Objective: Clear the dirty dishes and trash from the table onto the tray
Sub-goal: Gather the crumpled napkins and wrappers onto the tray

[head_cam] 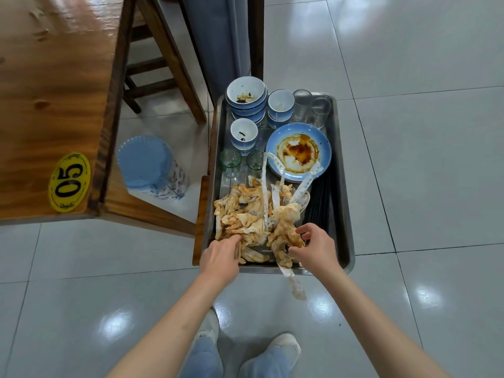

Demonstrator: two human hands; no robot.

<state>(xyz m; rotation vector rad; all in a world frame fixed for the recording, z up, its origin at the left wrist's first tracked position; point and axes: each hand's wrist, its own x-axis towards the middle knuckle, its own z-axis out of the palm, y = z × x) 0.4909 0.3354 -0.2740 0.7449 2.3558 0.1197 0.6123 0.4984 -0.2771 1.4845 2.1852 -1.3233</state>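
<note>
A steel tray rests on a wooden stool beside the table. It holds stacked blue bowls, a sauce-stained blue plate, glasses, black chopsticks and a heap of greasy, orange-stained napkins with paper wrapper strips. My left hand grips the near left part of the napkin heap. My right hand pinches a stained napkin clump at the tray's near edge. One wrapper strip hangs over the rim toward the floor.
A blue-lidded bin stands on the tiled floor under the table corner. The table bears a yellow "05" sticker. A wooden stool stands behind it. My shoes are on the floor below the tray.
</note>
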